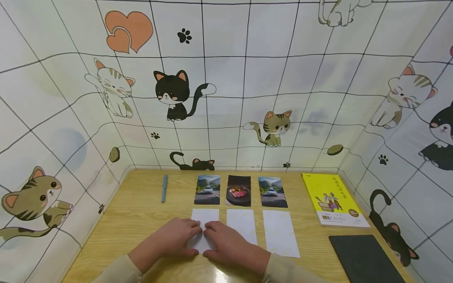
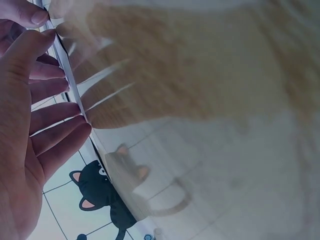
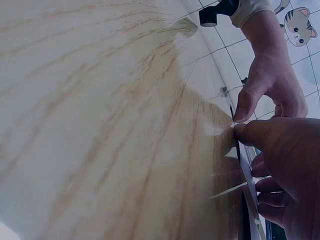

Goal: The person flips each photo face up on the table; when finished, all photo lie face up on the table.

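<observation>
A white card (image 1: 205,214) lies on the table below the left photo card, partly covered by both hands. My left hand (image 1: 177,237) rests on its left side, and my right hand (image 1: 228,243) on its right side. The hands sit close together, thumbs toward the near edge. In the left wrist view the left hand's fingers (image 2: 62,117) reach fairly straight to the surface. The right wrist view has the right hand (image 3: 295,170) touching down beside the left thumb. A second white card (image 1: 242,220) is partly behind the right hand; a third white card (image 1: 280,234) lies farther right.
Behind the white cards lie a car photo card (image 1: 207,190), a food photo card (image 1: 238,191) and another car photo card (image 1: 273,192). A blue pen (image 1: 164,188) is at left. At right are a yellow book (image 1: 332,198) and a dark flat pad (image 1: 364,257). Cat-printed cloth surrounds the table.
</observation>
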Demonstrator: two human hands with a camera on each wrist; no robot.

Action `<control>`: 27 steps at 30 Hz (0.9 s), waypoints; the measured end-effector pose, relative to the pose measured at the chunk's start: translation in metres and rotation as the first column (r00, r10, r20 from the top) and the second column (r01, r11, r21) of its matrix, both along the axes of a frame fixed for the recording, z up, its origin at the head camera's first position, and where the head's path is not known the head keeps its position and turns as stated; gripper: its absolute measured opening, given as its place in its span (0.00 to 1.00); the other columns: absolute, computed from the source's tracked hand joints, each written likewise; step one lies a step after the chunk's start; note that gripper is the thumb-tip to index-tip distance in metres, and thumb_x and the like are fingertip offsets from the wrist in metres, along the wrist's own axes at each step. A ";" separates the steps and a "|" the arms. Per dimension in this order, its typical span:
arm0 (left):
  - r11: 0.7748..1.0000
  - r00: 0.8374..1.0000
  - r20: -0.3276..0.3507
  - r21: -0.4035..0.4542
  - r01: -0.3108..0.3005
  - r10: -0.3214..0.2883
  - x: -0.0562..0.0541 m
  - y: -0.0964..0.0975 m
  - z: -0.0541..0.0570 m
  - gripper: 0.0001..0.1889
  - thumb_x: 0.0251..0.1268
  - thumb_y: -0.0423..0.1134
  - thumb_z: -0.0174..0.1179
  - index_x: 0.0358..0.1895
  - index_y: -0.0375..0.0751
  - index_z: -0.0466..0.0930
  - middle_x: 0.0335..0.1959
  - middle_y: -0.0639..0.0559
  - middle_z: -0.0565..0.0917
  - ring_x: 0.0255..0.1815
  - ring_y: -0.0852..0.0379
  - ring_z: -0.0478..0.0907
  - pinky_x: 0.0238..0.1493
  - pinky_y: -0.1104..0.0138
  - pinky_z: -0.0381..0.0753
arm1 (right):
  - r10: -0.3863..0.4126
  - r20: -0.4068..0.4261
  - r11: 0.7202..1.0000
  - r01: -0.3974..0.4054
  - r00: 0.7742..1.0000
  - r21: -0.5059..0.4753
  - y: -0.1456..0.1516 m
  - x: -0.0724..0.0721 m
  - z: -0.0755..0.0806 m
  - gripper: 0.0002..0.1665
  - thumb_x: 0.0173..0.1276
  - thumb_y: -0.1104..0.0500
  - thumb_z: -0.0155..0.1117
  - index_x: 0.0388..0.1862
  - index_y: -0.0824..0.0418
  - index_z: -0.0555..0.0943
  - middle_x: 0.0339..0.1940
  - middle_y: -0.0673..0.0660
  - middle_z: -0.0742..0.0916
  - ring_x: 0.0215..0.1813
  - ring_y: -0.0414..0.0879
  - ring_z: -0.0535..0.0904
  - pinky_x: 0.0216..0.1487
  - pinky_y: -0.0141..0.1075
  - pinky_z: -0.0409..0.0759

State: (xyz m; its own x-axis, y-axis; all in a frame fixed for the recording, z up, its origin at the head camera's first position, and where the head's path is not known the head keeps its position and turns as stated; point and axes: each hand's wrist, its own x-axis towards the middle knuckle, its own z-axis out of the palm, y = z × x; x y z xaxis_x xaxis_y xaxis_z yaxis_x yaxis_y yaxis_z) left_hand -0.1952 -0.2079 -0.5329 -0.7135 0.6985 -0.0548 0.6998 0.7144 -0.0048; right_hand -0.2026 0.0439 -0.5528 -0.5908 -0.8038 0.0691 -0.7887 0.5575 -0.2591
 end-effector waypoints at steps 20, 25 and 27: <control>1.000 1.000 -0.018 0.027 0.012 -0.012 -0.003 -0.005 -0.002 0.31 0.67 0.68 0.71 0.62 0.51 0.87 0.67 0.50 0.88 0.64 0.50 0.87 0.59 0.52 0.88 | -0.013 0.011 1.000 0.013 1.000 0.021 -0.004 -0.003 0.002 0.35 0.79 0.35 0.71 0.71 0.57 0.82 0.72 0.52 0.82 0.73 0.45 0.78 0.72 0.40 0.80; 0.999 1.000 -0.005 0.034 0.005 -0.005 -0.001 -0.002 0.000 0.30 0.66 0.67 0.72 0.61 0.50 0.87 0.66 0.49 0.88 0.62 0.50 0.88 0.59 0.52 0.88 | 0.006 -0.032 0.999 -0.004 0.999 0.048 -0.005 -0.003 0.002 0.36 0.77 0.32 0.71 0.69 0.56 0.83 0.71 0.52 0.83 0.71 0.45 0.78 0.71 0.39 0.80; 0.999 1.000 -0.004 0.037 0.008 -0.008 -0.001 -0.002 -0.001 0.30 0.66 0.67 0.72 0.61 0.50 0.87 0.66 0.49 0.88 0.61 0.50 0.88 0.59 0.54 0.88 | 0.007 -0.030 0.999 -0.006 1.000 0.052 -0.005 -0.002 0.002 0.37 0.76 0.30 0.71 0.68 0.55 0.83 0.71 0.52 0.82 0.71 0.45 0.78 0.71 0.40 0.80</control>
State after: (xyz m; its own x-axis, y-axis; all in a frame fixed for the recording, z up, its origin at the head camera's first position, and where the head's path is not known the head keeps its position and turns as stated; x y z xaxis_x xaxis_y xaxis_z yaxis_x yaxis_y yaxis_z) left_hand -0.1965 -0.2095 -0.5339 -0.7081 0.7056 -0.0259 0.7054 0.7085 0.0183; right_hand -0.2042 0.0389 -0.5508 -0.5837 -0.8107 0.0446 -0.7996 0.5643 -0.2055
